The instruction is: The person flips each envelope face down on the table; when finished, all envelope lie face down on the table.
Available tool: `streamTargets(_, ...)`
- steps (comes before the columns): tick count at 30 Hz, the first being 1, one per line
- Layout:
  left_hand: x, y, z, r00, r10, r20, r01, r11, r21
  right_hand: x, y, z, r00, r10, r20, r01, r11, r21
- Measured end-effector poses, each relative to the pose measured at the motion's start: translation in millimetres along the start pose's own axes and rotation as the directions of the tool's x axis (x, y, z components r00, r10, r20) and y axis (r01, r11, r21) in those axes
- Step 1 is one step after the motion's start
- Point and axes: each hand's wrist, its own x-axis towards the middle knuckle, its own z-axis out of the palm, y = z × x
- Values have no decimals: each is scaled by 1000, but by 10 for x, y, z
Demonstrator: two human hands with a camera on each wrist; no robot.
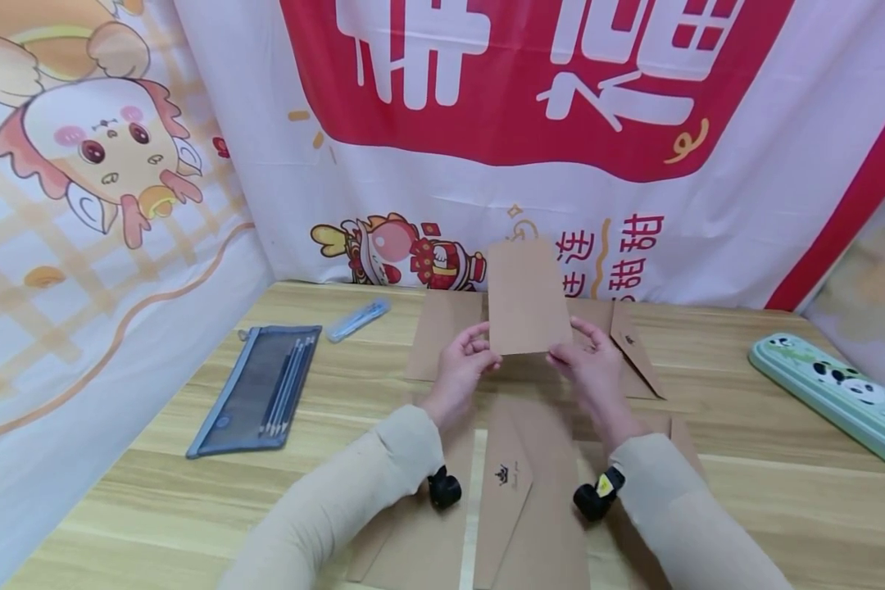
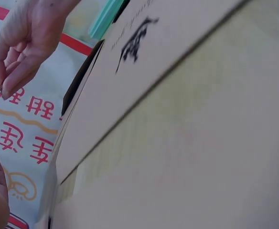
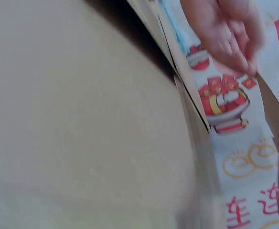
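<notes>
A plain brown kraft paper piece [image 1: 528, 299], a card or an envelope, is held up above the table. My left hand [image 1: 466, 360] pinches its lower left corner between thumb and fingers. At the lower right corner, my right hand [image 1: 593, 365] pinches it the same way. In the left wrist view the piece appears nearly edge-on between the hands. Several kraft envelopes lie on the table beneath: one with a crown print on its flap [image 1: 505, 492] below the hands, another [image 1: 637, 348] behind the right hand, and a plain brown one [image 1: 442, 328] beyond the left.
To the left lies a blue mesh zip pouch [image 1: 258, 389] holding several pencils. Behind it is a small light-blue item [image 1: 357, 319]. A green panda pencil case [image 1: 833, 401] sits on the right. Printed cloth [image 1: 428, 188] hangs along the table's back edge.
</notes>
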Motion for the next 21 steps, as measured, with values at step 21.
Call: streamTargets(21, 50, 83, -207, 967, -212, 140, 125, 877, 463, 293, 8, -437, 808, 450, 380, -97, 739, -667)
